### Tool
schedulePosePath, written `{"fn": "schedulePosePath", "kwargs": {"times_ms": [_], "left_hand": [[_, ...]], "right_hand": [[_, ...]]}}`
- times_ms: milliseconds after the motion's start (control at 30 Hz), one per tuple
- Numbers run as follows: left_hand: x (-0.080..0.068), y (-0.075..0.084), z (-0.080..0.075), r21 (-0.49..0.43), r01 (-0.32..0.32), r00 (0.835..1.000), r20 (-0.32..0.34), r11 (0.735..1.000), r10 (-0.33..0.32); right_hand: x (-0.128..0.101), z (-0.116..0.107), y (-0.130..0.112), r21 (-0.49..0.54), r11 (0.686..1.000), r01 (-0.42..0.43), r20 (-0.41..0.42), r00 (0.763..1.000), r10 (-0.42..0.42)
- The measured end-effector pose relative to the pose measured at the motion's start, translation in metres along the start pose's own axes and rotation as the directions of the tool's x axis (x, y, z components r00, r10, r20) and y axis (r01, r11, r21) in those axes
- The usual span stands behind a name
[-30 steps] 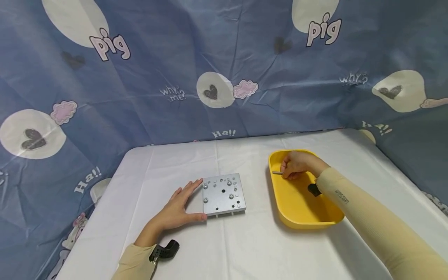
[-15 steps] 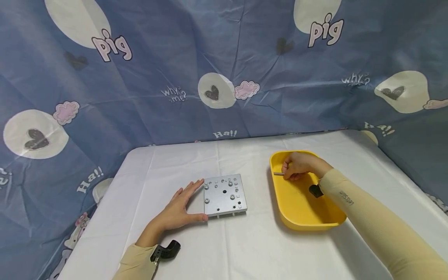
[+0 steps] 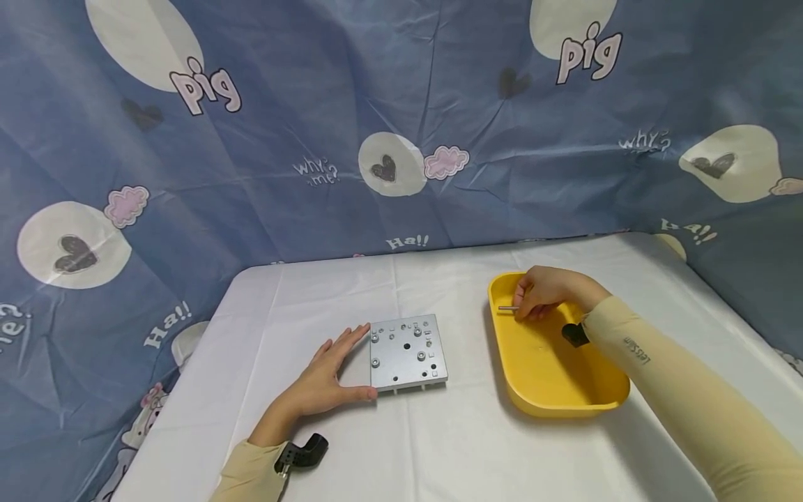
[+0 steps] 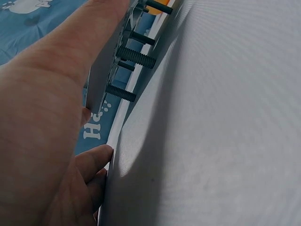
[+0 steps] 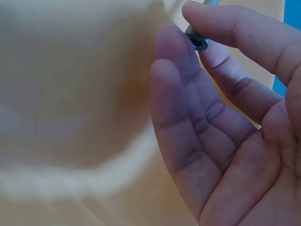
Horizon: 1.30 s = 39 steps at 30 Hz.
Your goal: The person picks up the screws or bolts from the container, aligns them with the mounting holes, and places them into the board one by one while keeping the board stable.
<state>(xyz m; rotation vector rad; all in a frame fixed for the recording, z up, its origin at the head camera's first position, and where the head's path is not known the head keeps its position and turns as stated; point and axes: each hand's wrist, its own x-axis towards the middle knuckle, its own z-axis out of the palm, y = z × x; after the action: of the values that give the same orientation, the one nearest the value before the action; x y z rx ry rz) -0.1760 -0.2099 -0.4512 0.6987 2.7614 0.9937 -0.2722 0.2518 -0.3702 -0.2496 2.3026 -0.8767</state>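
A square grey metal plate (image 3: 408,351) with several holes and fitted screws lies on the white table (image 3: 439,446). My left hand (image 3: 326,376) rests flat on the table with straight fingers touching the plate's left edge; in the left wrist view the plate (image 4: 106,77) stands on screw legs (image 4: 134,55) beside my palm (image 4: 42,122). My right hand (image 3: 542,293) hovers inside the yellow tray (image 3: 552,376) and pinches a short metal bolt (image 3: 508,307) that points left. The right wrist view shows the bolt's head (image 5: 197,41) held between fingertips (image 5: 221,21).
A blue patterned cloth (image 3: 401,125) hangs behind and beside the table. Black camera mounts sit on the left wrist (image 3: 302,450) and the right wrist (image 3: 574,335). White tabletop stretches in front of the plate and tray.
My right hand with the bolt has lifted slightly inside the tray. The left hand stays against the plate. The head view has shifted a little.
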Motion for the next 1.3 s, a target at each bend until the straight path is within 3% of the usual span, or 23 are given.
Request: {"fn": "schedulePosePath", "kwargs": {"times_ms": [533,767,1300], "left_hand": [[-0.001,0.0,0.0,0.006,-0.005,1.0,0.001,1.0,0.005],[-0.001,0.001,0.0,0.004,-0.002,1.0,0.0,1.0,0.002],[0.0,-0.001,-0.001,0.004,0.0,1.0,0.0,1.0,0.0]], "right_hand": [[-0.016,-0.013,-0.008,0.077,0.997,0.017,-0.031,0.999,-0.015],[-0.021,-0.015,-0.016,0.064,0.997,0.053,-0.039,0.998,-0.051],[-0.018,-0.02,-0.037,0.075,0.994,0.082,-0.051,0.996,-0.079]]}}
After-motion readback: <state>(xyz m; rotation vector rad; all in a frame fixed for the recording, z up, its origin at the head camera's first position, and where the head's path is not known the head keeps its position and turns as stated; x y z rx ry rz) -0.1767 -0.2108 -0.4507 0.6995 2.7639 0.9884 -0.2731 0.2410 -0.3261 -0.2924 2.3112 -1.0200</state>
